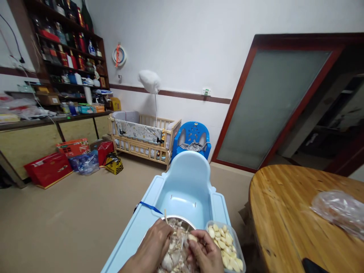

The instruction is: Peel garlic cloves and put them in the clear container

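A round metal bowl (pixel 182 217) holds garlic bulbs, loose cloves and papery skins (pixel 173 254). My right hand (pixel 206 252), at the bowl's right side, pinches a pale garlic clove (pixel 192 237) between thumb and fingers. Over the bowl's left part is my left hand (pixel 155 242), its fingers curled down among the skins; whatever is in them is hidden. A clear plastic container (pixel 242 254) full of peeled cloves (pixel 226 246) stands just right of my right hand. Bowl and container rest on a light blue child's chair (pixel 187 170) with a tray.
A round wooden table (pixel 280 204) stands at the right, bearing a plastic bag (pixel 339 212) and a black phone-like object (pixel 313 266). Beyond the chair are a blue plastic chair (pixel 195 131) and a wooden crib (pixel 142 146). Red boxes (pixel 48 170) lie on the floor at left.
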`<action>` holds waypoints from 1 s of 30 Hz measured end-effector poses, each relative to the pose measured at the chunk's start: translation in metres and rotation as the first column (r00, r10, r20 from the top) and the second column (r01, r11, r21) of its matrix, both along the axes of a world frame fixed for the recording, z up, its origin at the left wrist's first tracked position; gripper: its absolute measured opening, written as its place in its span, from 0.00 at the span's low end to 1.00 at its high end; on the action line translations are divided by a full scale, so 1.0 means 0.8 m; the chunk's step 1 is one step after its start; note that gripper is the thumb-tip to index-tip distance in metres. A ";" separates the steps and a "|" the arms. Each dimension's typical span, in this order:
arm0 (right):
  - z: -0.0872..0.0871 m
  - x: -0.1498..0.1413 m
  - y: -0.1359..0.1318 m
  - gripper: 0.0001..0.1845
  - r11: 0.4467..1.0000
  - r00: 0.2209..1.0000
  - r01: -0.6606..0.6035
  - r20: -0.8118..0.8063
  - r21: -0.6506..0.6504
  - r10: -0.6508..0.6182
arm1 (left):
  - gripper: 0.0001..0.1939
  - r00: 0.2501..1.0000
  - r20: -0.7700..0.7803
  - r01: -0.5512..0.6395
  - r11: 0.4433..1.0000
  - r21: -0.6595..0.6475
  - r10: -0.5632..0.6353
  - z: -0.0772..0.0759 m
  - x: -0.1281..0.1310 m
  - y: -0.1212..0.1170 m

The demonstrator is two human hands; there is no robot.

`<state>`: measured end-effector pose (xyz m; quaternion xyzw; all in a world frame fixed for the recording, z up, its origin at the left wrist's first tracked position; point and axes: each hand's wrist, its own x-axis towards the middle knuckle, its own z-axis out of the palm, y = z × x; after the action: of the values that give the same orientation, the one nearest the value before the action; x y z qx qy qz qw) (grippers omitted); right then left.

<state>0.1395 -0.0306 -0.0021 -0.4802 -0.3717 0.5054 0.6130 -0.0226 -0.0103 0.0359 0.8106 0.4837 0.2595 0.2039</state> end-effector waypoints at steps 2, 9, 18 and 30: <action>-0.004 0.003 0.002 0.19 0.999 0.997 0.027 0.075 0.044 -0.031 | 0.14 0.999 0.029 0.044 0.999 -0.007 -0.044 0.000 0.000 0.001; -0.014 0.007 0.004 0.19 0.971 0.940 0.095 0.301 0.221 -0.161 | 0.12 0.993 0.062 0.089 0.985 0.148 -0.099 -0.004 0.002 -0.003; -0.019 0.003 0.000 0.12 0.949 0.892 0.036 0.418 0.312 -0.171 | 0.09 0.956 0.178 0.152 0.911 0.383 -0.235 0.002 0.014 -0.012; -0.031 0.006 -0.001 0.07 0.877 0.793 -0.032 0.546 0.480 -0.270 | 0.12 0.970 0.096 0.146 0.851 0.505 -0.224 -0.004 0.023 -0.010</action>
<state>0.1442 -0.0315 -0.0268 -0.4763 -0.6237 0.1827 0.5923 -0.0041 -0.0185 0.0330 0.8565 0.3038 0.4143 0.0501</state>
